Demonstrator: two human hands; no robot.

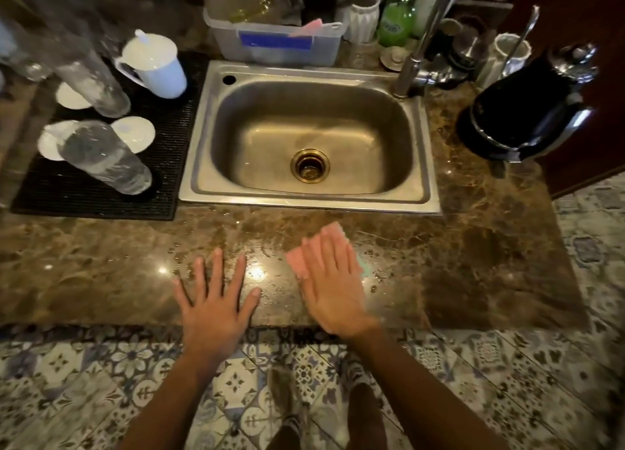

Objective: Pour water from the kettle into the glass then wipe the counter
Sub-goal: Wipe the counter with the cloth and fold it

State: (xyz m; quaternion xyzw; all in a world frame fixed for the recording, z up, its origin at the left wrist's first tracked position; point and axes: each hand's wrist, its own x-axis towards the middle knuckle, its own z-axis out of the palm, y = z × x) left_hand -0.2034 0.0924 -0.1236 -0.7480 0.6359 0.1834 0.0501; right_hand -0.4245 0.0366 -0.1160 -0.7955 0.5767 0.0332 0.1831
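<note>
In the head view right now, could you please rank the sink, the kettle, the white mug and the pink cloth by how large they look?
1. sink, clearly largest.
2. kettle.
3. white mug.
4. pink cloth, mostly hidden under the right hand, so its rank against the mug is unsure.

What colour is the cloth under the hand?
Pink, with a bit of green at one edge: the flat wiping cloth under the right hand, in the head view.

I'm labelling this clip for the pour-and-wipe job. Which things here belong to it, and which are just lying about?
Belongs to the job:
kettle
glass
pink cloth, under the right hand
counter

Lying about:
sink
white mug
plastic tub
green bottle
</note>
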